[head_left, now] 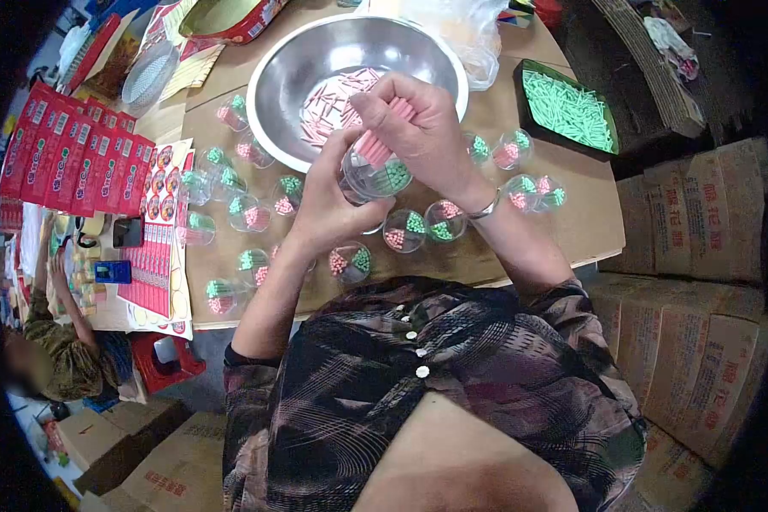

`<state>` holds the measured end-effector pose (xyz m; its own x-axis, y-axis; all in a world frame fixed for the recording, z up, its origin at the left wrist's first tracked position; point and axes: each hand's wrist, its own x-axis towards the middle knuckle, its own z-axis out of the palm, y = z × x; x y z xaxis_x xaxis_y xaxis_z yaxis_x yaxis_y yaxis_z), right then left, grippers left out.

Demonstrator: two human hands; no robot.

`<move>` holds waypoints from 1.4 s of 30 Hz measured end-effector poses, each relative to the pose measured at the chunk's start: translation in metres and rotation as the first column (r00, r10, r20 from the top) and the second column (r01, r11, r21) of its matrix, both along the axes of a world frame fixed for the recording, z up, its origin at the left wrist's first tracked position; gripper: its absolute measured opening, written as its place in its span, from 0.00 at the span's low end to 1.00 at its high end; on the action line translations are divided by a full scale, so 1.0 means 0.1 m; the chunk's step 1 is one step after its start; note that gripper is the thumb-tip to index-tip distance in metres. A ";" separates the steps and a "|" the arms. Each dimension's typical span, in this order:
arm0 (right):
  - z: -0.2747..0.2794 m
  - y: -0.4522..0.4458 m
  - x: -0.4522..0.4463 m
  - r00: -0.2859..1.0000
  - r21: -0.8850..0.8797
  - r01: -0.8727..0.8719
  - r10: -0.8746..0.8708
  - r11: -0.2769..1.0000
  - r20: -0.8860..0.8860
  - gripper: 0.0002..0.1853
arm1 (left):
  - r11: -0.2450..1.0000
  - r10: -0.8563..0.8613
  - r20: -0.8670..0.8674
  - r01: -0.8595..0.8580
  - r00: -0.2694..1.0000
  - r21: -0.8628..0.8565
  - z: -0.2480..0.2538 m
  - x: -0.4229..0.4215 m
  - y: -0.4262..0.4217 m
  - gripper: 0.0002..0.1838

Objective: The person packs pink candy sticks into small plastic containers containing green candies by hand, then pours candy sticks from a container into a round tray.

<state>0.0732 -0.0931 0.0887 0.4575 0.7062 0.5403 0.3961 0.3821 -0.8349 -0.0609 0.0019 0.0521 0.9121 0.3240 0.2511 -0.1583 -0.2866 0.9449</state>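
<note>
My left hand [334, 198] is wrapped round a clear plastic cup [369, 181], tilted, with green sticks [392, 176] standing in one side of it. In my right hand [422, 136] is a bundle of short pink sticks [374, 150], its lower end at the cup's mouth. Just beyond both hands stands a large steel bowl [273, 81] with loose pink sticks [337, 102] in its bottom. Several similar clear cups [404, 232], holding pink and green sticks, are spread over the table around my hands.
A dark tray [608, 152] of green sticks lies at the right, near a clear plastic bag [478, 43]. Red printed cards [72, 158] and sticker sheets [158, 205] cover the left. Another person [68, 350] works there. Cardboard boxes [700, 213] are stacked at the right.
</note>
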 end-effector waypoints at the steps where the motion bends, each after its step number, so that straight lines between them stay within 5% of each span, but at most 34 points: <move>1: 0.01 0.01 0.00 1.000 -0.015 0.009 -0.009 1.000 0.017 0.11 | 1.000 -0.002 -0.017 0.002 1.000 -0.016 0.01 0.00 0.00 0.41; 15: 0.14 0.04 0.13 0.931 -0.202 0.123 -0.042 0.972 0.362 0.11 | 0.981 -0.089 -0.110 0.068 0.990 -0.179 0.05 0.00 0.06 0.41; 20: 0.11 0.09 0.24 0.857 -0.143 0.011 0.065 0.990 0.512 0.11 | 0.968 -0.166 -0.152 0.132 0.974 -0.212 -0.02 0.06 0.17 0.42; 29: 0.15 0.12 0.37 0.706 -0.207 0.157 0.037 0.966 0.708 0.09 | 0.947 -0.264 -0.324 0.180 0.909 -0.265 0.04 0.26 0.32 0.38; 42: 0.12 0.24 0.44 0.790 -0.028 0.142 -0.096 0.989 0.605 0.06 | 0.939 -0.188 -0.172 0.126 0.967 -0.321 -0.04 0.42 0.34 0.37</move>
